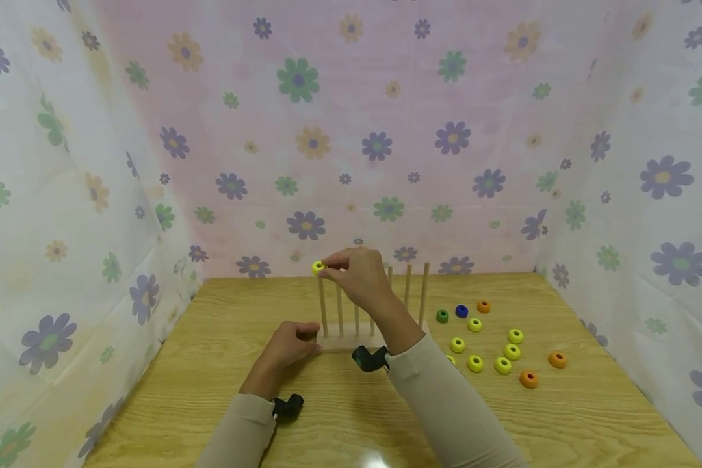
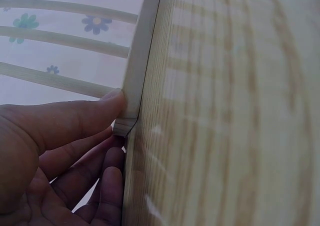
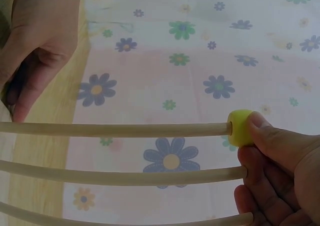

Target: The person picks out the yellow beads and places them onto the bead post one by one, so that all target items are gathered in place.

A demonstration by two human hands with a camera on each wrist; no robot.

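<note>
A wooden peg rack (image 1: 345,342) stands on the table, its row of upright pegs rising from a long flat base. My right hand (image 1: 359,276) pinches a yellow bead (image 1: 317,268) between thumb and fingers at the top of the leftmost peg (image 1: 323,305). In the right wrist view, that peg's tip meets the hole of the bead (image 3: 241,128); how deep it sits is hidden. Low at the rack's left end, my left hand (image 1: 289,344) grips the base (image 2: 136,81), thumb on one face and fingers around the end. The right forearm covers part of the rack.
Right of the rack lie several loose yellow beads (image 1: 475,363), several orange ones (image 1: 529,379), a green bead (image 1: 442,316) and a blue bead (image 1: 461,311). Flowered cloth (image 1: 351,130) encloses the wooden table (image 1: 210,364) at the back and both sides.
</note>
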